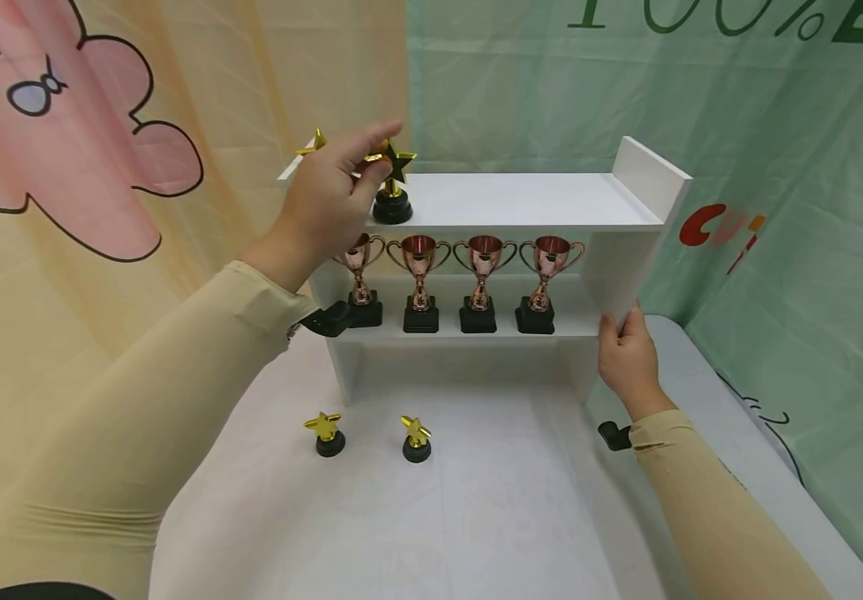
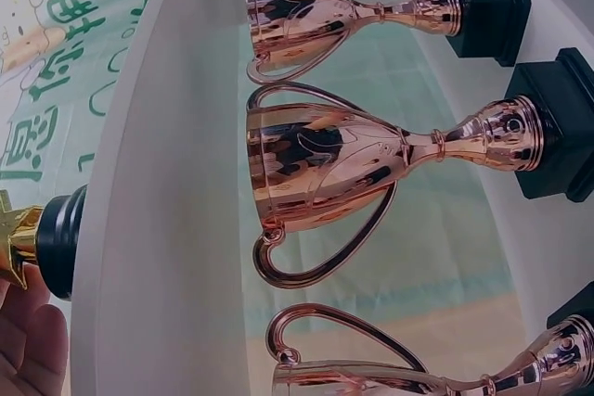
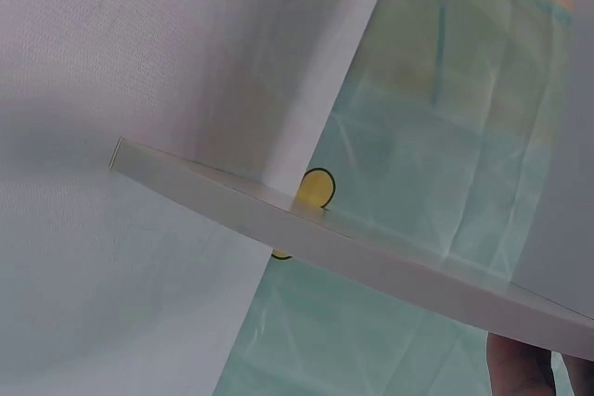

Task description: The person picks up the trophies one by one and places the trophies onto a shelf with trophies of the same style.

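Observation:
At the top board of a white shelf (image 1: 521, 198), my left hand (image 1: 329, 187) pinches a gold star trophy (image 1: 392, 205) between thumb and fingers. Its black round base is at the board's front edge, also seen in the left wrist view. A second gold star (image 1: 318, 138) shows partly behind this hand. My right hand (image 1: 629, 367) grips the shelf's right side panel (image 1: 614, 267), thumb to the inner side. Fingertips (image 3: 520, 368) show below the panel in the right wrist view. On the middle board stand several bronze cup trophies (image 1: 484, 279), one partly covered by my left hand.
Two small gold star trophies, one on the left (image 1: 329, 439) and one nearer the middle (image 1: 417, 446), stand on the white tabletop (image 1: 506, 517) before the shelf. Printed curtains (image 1: 506, 92) hang behind. A raised end panel (image 1: 649, 179) borders the top board on the right.

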`<state>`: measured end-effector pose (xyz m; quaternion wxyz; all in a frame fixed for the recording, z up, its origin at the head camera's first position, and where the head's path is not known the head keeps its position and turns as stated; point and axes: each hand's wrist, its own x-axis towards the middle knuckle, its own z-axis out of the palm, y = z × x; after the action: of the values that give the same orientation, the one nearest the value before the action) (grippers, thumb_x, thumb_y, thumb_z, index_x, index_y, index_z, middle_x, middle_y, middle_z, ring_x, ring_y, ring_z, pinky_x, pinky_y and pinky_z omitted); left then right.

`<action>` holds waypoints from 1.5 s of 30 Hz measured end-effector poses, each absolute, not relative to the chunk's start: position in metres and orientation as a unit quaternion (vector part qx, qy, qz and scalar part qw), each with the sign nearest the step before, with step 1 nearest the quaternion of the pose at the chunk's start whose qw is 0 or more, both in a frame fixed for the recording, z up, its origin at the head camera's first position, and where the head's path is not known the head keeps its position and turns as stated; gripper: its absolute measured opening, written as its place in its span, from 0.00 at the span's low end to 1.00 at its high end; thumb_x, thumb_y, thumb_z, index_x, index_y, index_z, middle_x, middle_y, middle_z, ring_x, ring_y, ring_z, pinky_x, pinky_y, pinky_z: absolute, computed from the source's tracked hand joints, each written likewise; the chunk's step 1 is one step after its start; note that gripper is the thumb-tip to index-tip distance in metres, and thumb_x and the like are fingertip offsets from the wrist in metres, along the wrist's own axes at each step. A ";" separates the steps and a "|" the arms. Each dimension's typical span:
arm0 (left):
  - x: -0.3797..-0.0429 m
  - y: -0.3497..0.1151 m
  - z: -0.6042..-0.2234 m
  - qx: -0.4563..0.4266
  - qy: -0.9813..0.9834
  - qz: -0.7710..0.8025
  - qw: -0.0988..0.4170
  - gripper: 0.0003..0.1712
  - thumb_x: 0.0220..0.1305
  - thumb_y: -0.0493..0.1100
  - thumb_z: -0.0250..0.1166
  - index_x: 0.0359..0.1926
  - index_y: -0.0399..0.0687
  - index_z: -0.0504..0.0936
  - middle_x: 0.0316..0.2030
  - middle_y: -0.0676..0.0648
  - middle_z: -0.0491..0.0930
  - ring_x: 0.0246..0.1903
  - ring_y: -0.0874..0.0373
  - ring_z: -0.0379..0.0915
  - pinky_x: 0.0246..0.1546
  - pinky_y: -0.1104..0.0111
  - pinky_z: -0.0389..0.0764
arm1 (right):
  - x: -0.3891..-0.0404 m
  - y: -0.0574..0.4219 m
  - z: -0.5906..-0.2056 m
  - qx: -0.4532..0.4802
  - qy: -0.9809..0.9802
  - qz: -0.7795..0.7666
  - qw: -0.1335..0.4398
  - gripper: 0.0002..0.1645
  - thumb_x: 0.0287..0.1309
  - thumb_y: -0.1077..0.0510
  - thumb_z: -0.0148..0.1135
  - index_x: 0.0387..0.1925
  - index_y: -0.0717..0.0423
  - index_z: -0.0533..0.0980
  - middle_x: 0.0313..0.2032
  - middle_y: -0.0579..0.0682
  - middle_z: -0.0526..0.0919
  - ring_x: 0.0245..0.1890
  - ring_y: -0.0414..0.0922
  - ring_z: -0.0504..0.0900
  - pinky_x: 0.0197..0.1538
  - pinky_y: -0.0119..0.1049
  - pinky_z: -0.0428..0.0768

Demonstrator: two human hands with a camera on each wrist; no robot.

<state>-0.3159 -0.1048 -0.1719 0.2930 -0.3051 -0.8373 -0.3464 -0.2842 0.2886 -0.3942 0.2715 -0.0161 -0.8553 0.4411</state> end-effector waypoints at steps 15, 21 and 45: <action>-0.320 -0.104 -0.174 -0.293 -0.846 -0.339 0.288 0.26 0.80 0.41 0.58 0.75 0.54 0.74 0.64 0.44 0.82 0.57 0.54 0.81 0.56 0.62 0.82 | -0.285 0.289 -0.395 -0.010 -0.854 0.438 0.280 0.27 0.82 0.49 0.43 0.74 0.55 0.63 0.65 0.70 0.75 0.62 0.66 0.75 0.61 0.69 0.72; -0.320 -0.103 -0.175 -0.288 -0.851 -0.336 0.283 0.26 0.81 0.42 0.58 0.76 0.56 0.73 0.66 0.45 0.81 0.58 0.55 0.80 0.59 0.62 0.80 | -0.284 0.288 -0.394 -0.011 -0.855 0.438 0.277 0.28 0.83 0.49 0.43 0.74 0.56 0.63 0.66 0.70 0.75 0.63 0.67 0.75 0.62 0.69 0.72; -0.321 -0.101 -0.174 -0.282 -0.861 -0.328 0.269 0.27 0.82 0.44 0.56 0.78 0.60 0.70 0.65 0.45 0.80 0.54 0.55 0.77 0.55 0.62 0.79 | -0.285 0.289 -0.397 -0.009 -0.852 0.444 0.279 0.28 0.83 0.48 0.44 0.75 0.54 0.63 0.65 0.69 0.76 0.63 0.66 0.75 0.64 0.68 0.71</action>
<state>-0.3205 -0.1009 -0.1736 0.2689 -0.2817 -0.8606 -0.3282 -0.2851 0.2891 -0.3965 0.2788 -0.0087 -0.8516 0.4438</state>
